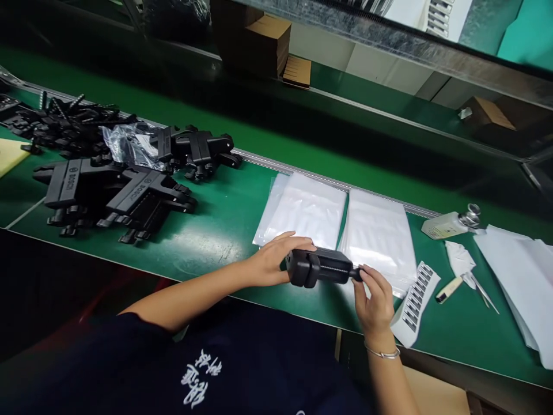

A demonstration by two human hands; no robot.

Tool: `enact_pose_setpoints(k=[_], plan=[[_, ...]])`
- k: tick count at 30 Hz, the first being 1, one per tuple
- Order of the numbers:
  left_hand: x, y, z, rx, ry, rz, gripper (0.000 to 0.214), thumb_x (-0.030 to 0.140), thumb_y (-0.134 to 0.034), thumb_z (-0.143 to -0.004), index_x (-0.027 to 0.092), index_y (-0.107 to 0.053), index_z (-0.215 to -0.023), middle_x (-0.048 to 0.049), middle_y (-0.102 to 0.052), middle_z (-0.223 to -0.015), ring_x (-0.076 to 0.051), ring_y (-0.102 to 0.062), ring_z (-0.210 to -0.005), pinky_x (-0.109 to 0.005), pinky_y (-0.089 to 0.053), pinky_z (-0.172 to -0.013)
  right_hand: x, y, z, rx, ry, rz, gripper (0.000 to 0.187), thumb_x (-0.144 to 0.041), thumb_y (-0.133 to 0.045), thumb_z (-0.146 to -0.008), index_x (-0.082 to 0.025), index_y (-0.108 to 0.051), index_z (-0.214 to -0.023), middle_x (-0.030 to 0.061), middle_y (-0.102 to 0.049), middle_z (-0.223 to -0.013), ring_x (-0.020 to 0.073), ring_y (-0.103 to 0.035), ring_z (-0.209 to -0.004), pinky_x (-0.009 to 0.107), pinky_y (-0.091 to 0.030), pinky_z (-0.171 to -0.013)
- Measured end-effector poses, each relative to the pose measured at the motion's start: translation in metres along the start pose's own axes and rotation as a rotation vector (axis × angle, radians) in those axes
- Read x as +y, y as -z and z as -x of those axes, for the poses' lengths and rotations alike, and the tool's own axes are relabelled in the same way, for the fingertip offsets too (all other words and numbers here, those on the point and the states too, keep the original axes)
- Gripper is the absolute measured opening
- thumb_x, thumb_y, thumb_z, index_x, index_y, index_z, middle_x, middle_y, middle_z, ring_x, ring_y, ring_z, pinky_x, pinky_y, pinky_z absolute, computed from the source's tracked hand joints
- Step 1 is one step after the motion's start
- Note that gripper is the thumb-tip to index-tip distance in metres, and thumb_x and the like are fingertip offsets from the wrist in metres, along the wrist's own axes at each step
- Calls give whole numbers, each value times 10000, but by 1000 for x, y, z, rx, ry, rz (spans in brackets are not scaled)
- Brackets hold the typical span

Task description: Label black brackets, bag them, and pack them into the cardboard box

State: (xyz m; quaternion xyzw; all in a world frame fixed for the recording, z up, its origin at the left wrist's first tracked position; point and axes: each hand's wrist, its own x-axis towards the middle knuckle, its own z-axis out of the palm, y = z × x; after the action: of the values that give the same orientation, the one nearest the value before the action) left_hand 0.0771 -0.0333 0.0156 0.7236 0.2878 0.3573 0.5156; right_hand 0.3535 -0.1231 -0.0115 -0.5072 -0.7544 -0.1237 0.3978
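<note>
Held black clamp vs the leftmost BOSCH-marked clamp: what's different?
The held clamp has the left hand on its body and the right hand at its end knob; the leftmost BOSCH-marked clamp lies untouched on the green bench.
The BOSCH-marked clamp shows its lettering; the held clamp shows none readable.
Both are mostly black.

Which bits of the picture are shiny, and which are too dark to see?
In the head view, glare whitens a patch of green table and streaks the plastic bags; also there, the lower left corner is very dark, and the held black device looks dim.

Left fingers point(301, 244) partly hidden behind black device point(332, 265); yellow sheet point(11, 154) cut by left edge.
</note>
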Motion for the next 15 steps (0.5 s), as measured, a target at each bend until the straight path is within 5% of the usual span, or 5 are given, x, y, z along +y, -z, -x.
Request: enact_pose_setpoints(k=[4, 6, 10, 15], plan=[[-2, -6, 1, 103, 217, 312, 620, 573, -733, -702, 195, -613, -1179, -93, -678, -1065, -289, -638, -971, -364, -488, -848, -4, 10, -1, -125, 217, -60, 259, -248, -515, -932, -268, -551, -1187, 76, -662, -910, 215, -655, -767, 361, -564, -631], [-2, -8, 2, 143, 246, 342, 631, 632, -684, -724, 185, -609, -1163, -81, -669, -1008, -268, -631, -918, -333, -487, -789, -12, 11, -3, -172, 149, -202, 218, -267, -445, -951, -253, -545, -1144, 59, -640, -837, 191, -609, -681, 334, -518, -582], [1, 0, 4, 149, 151, 109, 628, 521, -812, -624, 214, -624, -1139, -81, -679, -1043, -282, -637, -942, -350, -489, -818, -27, 8, -11, -287, -467, -597, 233, -359, -398, -961, -225, -519, -1109, 25, -571, -767, 171, -549, -652, 323, -487, -600], [12, 9, -2, -137, -38, -82, 487, 276, -890, -531, 241, -713, -983, -105, -734, -1025, -317, -671, -981, -428, -499, -921, -24, -1, -22, -517, -1279, -1315, 322, -492, -472, -900, -224, -519, -1072, -102, -284, -520, 88, -238, -433, 196, -302, -426]])
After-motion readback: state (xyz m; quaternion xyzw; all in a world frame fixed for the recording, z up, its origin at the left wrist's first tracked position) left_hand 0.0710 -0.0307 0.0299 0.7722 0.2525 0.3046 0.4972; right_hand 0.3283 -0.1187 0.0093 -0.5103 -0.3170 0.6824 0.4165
